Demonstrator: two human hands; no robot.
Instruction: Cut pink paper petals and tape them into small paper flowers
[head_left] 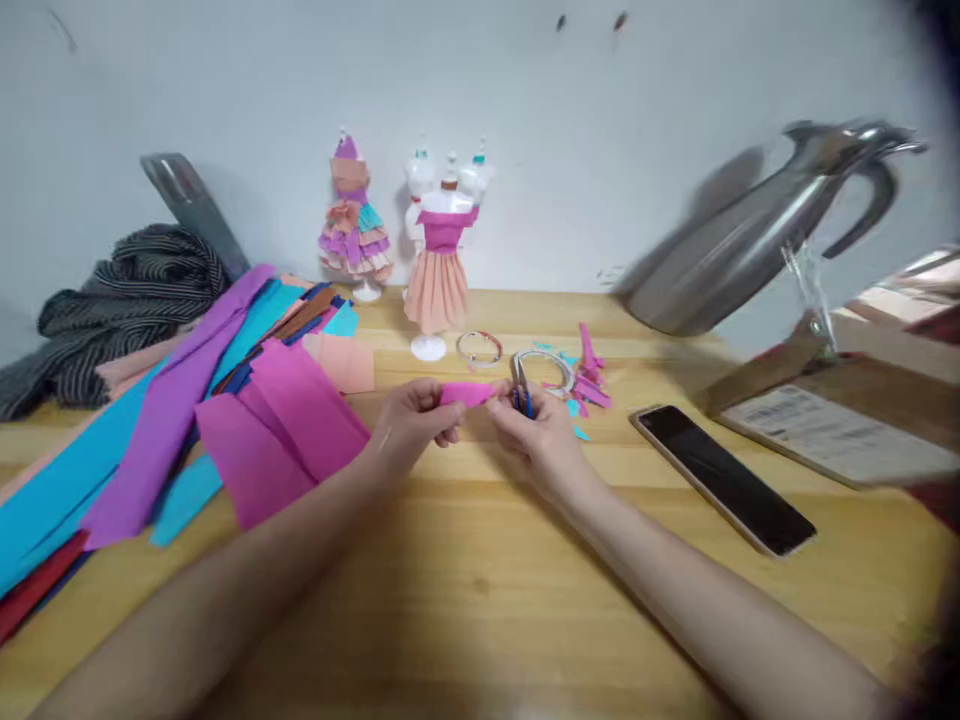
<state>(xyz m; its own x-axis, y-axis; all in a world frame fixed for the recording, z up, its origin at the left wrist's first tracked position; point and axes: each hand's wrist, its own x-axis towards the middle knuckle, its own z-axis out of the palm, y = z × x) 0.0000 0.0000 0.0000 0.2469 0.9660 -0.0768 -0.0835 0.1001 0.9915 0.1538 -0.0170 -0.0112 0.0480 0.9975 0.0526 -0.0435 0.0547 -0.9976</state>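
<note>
Between my hands a small strip of pink crepe paper is stretched level above the table. My left hand pinches its left end. The fingertips of my right hand pinch the other end, and that same hand also holds blue-handled scissors, blades pointing up and away. Beyond the hands stands a mini mannequin in a pink top and peach pleated skirt. Larger pink crepe paper sheets lie left of my left hand. Pink paper scraps lie past my right hand.
Purple crepe paper and blue strips pile up on the left by a striped cloth. Another dressed mannequin stands at the back. A phone, a cardboard box and a steel jug are on the right. White rings lie mid-table.
</note>
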